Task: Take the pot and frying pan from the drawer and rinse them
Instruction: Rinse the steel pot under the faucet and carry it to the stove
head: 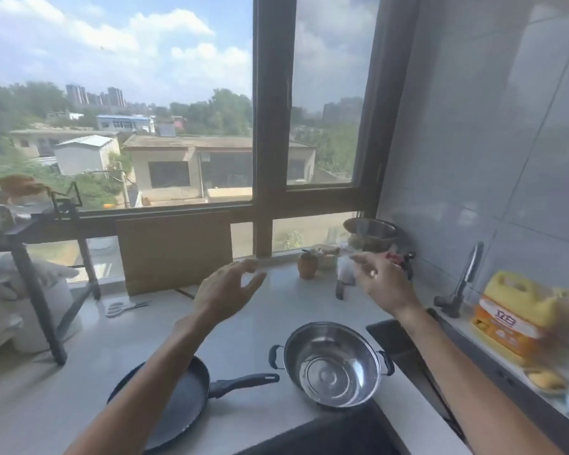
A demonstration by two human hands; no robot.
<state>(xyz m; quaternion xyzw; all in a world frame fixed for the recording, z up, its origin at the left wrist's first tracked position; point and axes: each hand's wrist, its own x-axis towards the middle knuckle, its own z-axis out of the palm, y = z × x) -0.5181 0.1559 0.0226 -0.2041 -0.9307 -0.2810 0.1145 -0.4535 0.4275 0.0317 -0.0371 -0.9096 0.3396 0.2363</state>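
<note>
With both hands raised and fingers loosely spread, gripping nothing, best to lower the right hand onto a black side handle of the steel pot, the left hand onto the frying pan handle, then carry both over the counter to the near sink.

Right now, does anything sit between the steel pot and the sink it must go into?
Nothing visible does. The pot stands on the counter at the dark sink edge, and both hands, left hand and right hand, hover above, holding nothing.
</note>
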